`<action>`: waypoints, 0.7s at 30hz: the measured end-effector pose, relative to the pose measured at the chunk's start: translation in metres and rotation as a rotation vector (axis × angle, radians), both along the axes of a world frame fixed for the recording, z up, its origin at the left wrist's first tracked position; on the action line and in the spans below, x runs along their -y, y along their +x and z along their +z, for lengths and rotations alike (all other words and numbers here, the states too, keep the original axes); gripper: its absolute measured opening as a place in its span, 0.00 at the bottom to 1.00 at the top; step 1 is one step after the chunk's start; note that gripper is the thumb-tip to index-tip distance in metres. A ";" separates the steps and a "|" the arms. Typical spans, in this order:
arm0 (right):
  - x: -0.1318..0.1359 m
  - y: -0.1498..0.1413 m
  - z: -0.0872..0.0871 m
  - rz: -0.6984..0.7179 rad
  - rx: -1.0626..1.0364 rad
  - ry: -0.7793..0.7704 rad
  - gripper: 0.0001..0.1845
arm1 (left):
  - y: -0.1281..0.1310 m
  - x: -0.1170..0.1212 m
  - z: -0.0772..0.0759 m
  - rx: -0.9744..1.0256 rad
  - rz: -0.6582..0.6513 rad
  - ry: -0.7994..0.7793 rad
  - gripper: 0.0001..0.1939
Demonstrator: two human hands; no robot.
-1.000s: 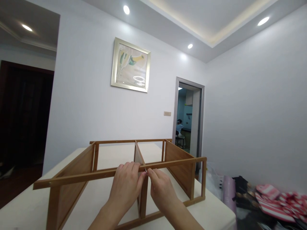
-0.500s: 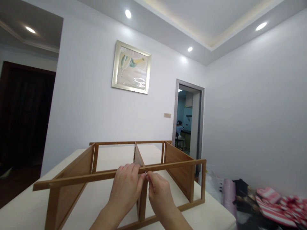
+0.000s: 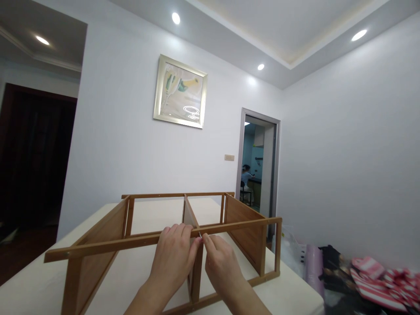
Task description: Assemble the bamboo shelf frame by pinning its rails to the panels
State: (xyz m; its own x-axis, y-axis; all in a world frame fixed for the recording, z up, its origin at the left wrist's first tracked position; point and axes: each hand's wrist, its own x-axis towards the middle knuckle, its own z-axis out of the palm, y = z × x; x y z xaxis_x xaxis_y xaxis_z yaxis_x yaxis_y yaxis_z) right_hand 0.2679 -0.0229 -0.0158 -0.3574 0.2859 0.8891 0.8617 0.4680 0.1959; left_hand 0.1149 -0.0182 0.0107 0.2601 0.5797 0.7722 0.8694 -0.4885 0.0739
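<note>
A brown wooden shelf frame lies on its side on a cream-topped table. My left hand is closed over its near upper rail, just left of the middle panel, with the thumb pointing toward the joint. Right beside it, my right hand pinches a thin shiny metal piece against the rail where the middle board meets it. Most of that piece is hidden by the fingers, so its kind cannot be made out.
On the right, a purple roll, dark items and pink striped fabric are piled beyond the table edge. A framed picture hangs on the wall. Through the doorway, a person sits in another room.
My right hand has shifted slightly to the right and its fingers have turned a little at the joint. My left hand keeps its place on the rail.
</note>
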 end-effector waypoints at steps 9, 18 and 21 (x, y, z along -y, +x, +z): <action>0.007 0.010 0.022 -0.090 0.270 -0.087 0.11 | 0.001 0.000 0.000 -0.003 -0.011 -0.005 0.12; 0.001 0.013 0.027 -0.032 0.084 -0.222 0.10 | 0.002 0.001 0.001 0.018 -0.006 -0.006 0.12; 0.002 0.014 0.029 -0.021 0.045 -0.149 0.09 | 0.003 0.001 0.002 0.023 -0.004 -0.009 0.12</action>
State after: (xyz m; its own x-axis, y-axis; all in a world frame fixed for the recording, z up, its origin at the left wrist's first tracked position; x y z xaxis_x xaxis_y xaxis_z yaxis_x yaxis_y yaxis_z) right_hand 0.2821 -0.0248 0.0127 -0.3882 0.4215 0.8196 0.8638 0.4764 0.1641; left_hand 0.1177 -0.0188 0.0125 0.2445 0.5856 0.7728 0.8653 -0.4915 0.0986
